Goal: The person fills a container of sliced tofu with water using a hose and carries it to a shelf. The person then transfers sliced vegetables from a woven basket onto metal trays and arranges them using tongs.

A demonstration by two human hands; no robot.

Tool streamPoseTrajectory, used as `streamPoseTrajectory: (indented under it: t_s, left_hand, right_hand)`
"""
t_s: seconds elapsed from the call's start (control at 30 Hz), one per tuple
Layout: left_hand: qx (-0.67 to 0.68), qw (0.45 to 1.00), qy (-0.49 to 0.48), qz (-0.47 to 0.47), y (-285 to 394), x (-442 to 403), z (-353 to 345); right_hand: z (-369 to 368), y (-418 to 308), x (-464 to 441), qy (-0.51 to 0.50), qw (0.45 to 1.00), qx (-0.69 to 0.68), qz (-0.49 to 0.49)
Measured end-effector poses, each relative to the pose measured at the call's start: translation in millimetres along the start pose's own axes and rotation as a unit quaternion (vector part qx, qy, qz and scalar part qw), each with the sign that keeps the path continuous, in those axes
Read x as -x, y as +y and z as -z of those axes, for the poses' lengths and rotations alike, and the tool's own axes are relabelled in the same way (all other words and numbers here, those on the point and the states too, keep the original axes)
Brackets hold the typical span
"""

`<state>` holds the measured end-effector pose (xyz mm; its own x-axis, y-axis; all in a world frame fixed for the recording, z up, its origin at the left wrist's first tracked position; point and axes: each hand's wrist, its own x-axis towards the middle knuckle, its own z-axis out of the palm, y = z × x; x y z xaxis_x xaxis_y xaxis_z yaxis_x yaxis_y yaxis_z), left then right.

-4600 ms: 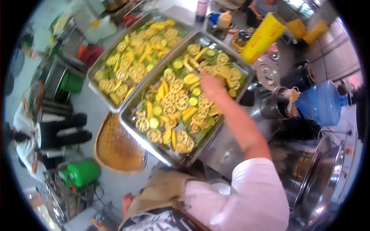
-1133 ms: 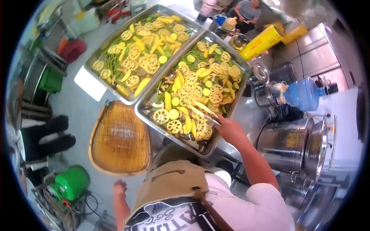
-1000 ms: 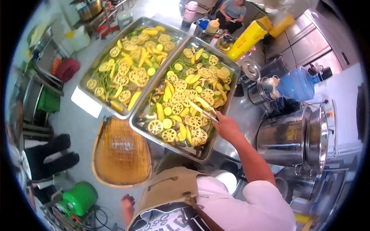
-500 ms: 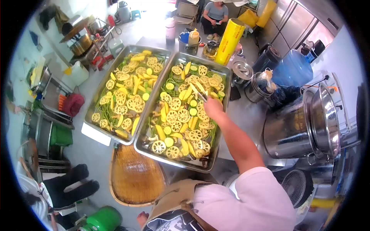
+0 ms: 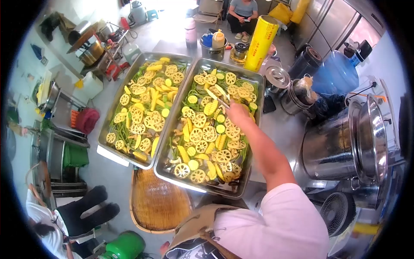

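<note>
My right hand [image 5: 236, 112] is closed around a pair of metal tongs [image 5: 223, 103] over the upper middle of the right-hand steel tray [image 5: 199, 187]. The tongs' tips are among ridged yellow slices [image 5: 211, 108]; I cannot tell whether they pinch one. Lotus root slices [image 5: 196, 135], green beans [image 5: 204, 80], zucchini rounds [image 5: 193, 165] and mushroom pieces cover this tray. Beside it on the left, a second steel tray [image 5: 102, 139] bears a similar mix. Only a small part of my left hand [image 5: 164, 247] shows low beside my apron, its fingers hidden.
A yellow film roll box [image 5: 261, 43], a jar [image 5: 238, 52] and lidded steel canisters [image 5: 277, 77] stand behind the trays. A big steel pot [image 5: 330, 146] is at right, a fan [image 5: 338, 211] below it. A woven basket [image 5: 159, 200] sits in front. Two other people are nearby.
The view has shifted slightly, so the trays sit a little farther right and lower. My right hand and the tongs have moved slightly up and left over the tray. More of the person at lower left shows.
</note>
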<state>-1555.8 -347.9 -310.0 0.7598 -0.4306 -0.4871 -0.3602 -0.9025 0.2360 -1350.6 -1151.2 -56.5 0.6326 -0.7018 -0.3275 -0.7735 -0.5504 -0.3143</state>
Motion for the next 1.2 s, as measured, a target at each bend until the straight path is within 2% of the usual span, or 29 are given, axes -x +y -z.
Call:
streamPoseTrajectory:
  t_s: [0.07,0.1,0.2,0.27,0.37,0.4,0.43,0.53,0.63,0.67,0.73,0.8,0.83,0.9,0.97,1.03,1.13,1.2]
  left_hand:
    - [0.062,0.997,-0.018,0.05,0.4,0.1,-1.0]
    - [0.078,0.995,-0.024,0.065,3.7,-0.8,1.3]
    - [0.103,0.991,-0.035,0.083,7.2,-1.8,-0.7]
    - [0.121,0.988,-0.043,0.087,4.7,-2.0,-3.0]
    - [0.19,0.972,-0.082,0.115,-1.9,-3.1,-12.3]
    - [0.236,0.959,-0.084,0.133,-2.7,-5.3,-13.9]
    - [0.016,0.987,-0.115,0.11,-1.7,-8.7,-16.9]
    - [-0.031,0.998,-0.018,0.044,20.7,3.5,-1.0]
    - [0.127,0.98,0.154,0.006,21.5,12.0,-3.1]
    - [0.135,0.98,0.146,0.025,14.7,11.4,-7.6]
    - [0.153,0.977,0.134,0.065,5.7,-0.4,-18.6]
    - [0.109,0.989,0.042,0.086,6.1,-3.3,2.7]
    - [0.104,0.99,0.009,0.097,12.3,-2.5,15.0]
    - [0.102,0.987,-0.031,0.119,60.2,-6.2,72.5]
    - [0.129,0.984,-0.012,0.12,62.7,-1.8,71.3]
    - [0.088,0.994,0.05,0.049,64.0,-0.2,63.3]
    - [0.18,0.981,0.062,0.036,36.2,13.2,31.4]
    - [0.15,0.985,-0.033,0.073,-4.7,0.7,-21.1]
  right_hand:
    - [1.4,7.1,-2.9,0.022,0.996,0.069,0.059]
    - [17.1,3.4,8.4,-0.023,0.995,0.071,0.065]
    - [72.6,-0.9,44.3,-0.074,0.989,0.103,0.081]
    - [74.4,26.8,30.0,-0.016,1.0,0.004,0.019]
    - [41.7,80.7,-6.8,0.092,0.99,0.101,-0.016]
    - [40.5,79.8,1.4,0.087,0.991,0.104,-0.014]
    - [39.4,79.1,11.9,0.084,0.991,0.107,-0.01]
    - [46.8,68.8,53.7,0.094,0.987,0.127,0.03]
    - [40.1,80.5,50.5,0.085,0.984,0.152,0.024]
    - [31.2,89.8,42.3,0.076,0.984,0.158,0.012]
    - [26.8,115.1,19.2,0.135,0.978,0.159,0.007]
    - [28.1,129.4,7.8,0.175,0.974,0.142,-0.014]
    - [36.3,125.1,13.1,0.163,0.979,0.115,-0.031]
    - [46.4,108.5,39.7,0.111,0.982,0.153,-0.002]
    - [35.7,103.2,56.9,0.077,0.983,0.164,0.023]
    - [22.0,103.0,60.5,0.065,0.986,0.149,0.047]
    - [25.2,96.5,59.8,0.11,0.985,0.122,0.062]
    - [31.0,93.6,41.7,0.099,0.986,0.128,0.047]
